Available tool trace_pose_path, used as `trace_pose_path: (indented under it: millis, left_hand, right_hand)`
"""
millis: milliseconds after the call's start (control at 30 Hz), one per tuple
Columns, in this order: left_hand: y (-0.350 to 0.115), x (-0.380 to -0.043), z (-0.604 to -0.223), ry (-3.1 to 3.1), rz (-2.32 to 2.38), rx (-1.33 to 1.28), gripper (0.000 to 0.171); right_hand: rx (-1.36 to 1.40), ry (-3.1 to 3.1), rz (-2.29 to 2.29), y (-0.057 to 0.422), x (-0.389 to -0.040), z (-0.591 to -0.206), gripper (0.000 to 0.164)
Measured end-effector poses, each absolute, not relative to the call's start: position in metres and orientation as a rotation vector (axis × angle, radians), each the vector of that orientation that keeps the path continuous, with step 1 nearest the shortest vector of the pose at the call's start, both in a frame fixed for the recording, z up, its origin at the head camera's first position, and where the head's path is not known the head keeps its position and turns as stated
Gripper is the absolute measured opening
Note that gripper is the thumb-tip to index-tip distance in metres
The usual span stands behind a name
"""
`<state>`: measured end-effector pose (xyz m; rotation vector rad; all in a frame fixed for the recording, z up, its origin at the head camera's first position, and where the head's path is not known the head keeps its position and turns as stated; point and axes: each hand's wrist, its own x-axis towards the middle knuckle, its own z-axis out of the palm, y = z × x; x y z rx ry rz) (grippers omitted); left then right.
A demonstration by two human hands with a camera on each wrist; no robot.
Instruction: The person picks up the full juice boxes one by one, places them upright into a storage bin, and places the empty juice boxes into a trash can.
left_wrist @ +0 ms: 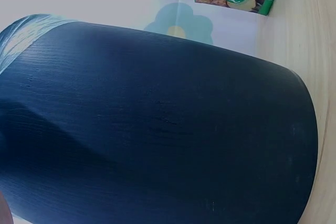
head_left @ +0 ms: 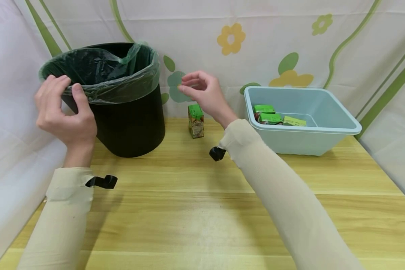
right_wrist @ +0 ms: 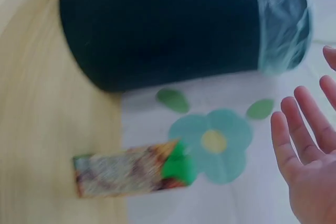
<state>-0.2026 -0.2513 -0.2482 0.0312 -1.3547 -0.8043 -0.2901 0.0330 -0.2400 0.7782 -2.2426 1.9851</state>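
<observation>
At the left of the head view, my left hand (head_left: 67, 112) grips the near rim of a black trash can, where a translucent green trash bag (head_left: 121, 88) folds over the edge. Below the bag, the can's dark wall (head_left: 131, 127) stands on the table; it fills most of the left wrist view (left_wrist: 173, 119). My right hand (head_left: 206, 92) is in the air right of the can, fingers loosely bent and holding nothing; the right wrist view shows its spread fingers (right_wrist: 310, 124). Under that hand a small green-topped snack box (head_left: 196, 122) stands upright on the table.
A pale blue plastic basin (head_left: 303, 138) sits at the right with several small green boxes (head_left: 270, 118) inside. Behind everything hangs a white cloth (head_left: 189, 33) with printed flowers. The wooden tabletop (head_left: 189, 210) runs toward the front.
</observation>
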Motion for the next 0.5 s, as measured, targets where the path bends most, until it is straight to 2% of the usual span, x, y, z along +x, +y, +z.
trace_pose_path:
  millis: [333, 500]
  left_hand:
    - [-0.25, -0.202, -0.248, -1.347, -0.8, 0.03, 0.018]
    - [-0.249, -0.202, -0.248, -1.346, -0.796, 0.025, 0.018]
  right_hand:
    - [0.688, -2.431, 1.811, 0.054, -0.297, -0.292, 0.035]
    - [0.62, -2.467, 1.765, 0.057, -0.299, -0.311, 0.044]
